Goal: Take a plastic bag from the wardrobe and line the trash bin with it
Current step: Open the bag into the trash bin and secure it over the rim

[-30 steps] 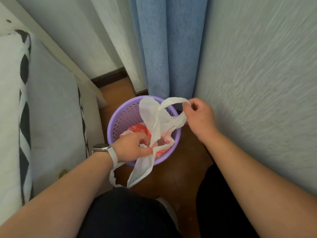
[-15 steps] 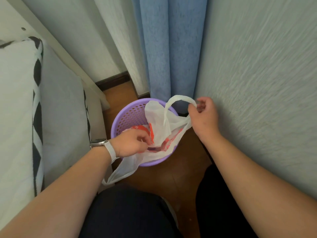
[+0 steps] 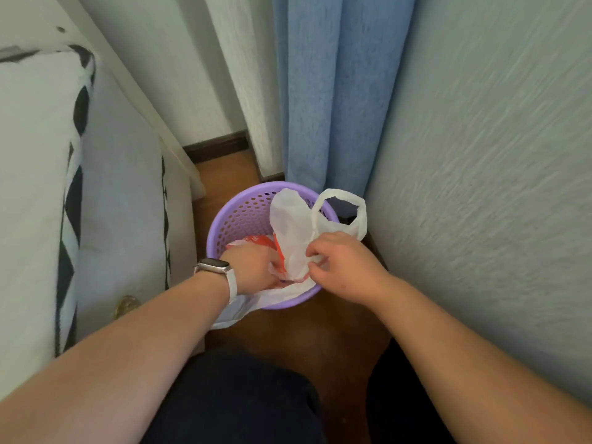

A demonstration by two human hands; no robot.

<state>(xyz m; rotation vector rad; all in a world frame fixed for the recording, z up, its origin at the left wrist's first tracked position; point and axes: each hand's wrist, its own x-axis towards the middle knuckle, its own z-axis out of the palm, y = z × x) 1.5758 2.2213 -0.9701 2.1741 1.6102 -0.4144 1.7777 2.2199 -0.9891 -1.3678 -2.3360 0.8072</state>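
A round purple perforated trash bin (image 3: 243, 209) stands on the wooden floor in the corner. A thin white plastic bag with red print (image 3: 293, 229) lies partly inside it. One handle loop sticks up at the bin's right rim and another part hangs over the near rim. My left hand (image 3: 253, 267), with a watch on the wrist, is inside the bin and grips the bag's near-left side. My right hand (image 3: 339, 264) pinches the bag over the bin's right side, just below the handle loop.
A bed with a white and black patterned cover (image 3: 64, 187) fills the left. A blue curtain (image 3: 333, 91) hangs right behind the bin. A textured wall (image 3: 480, 155) runs close along the right. My knees in dark trousers (image 3: 243, 395) are at the bottom.
My right hand let the handle loop go and moved down and left to pinch the bag's body. The bag sank deeper into the bin. My left hand stayed inside the bin.
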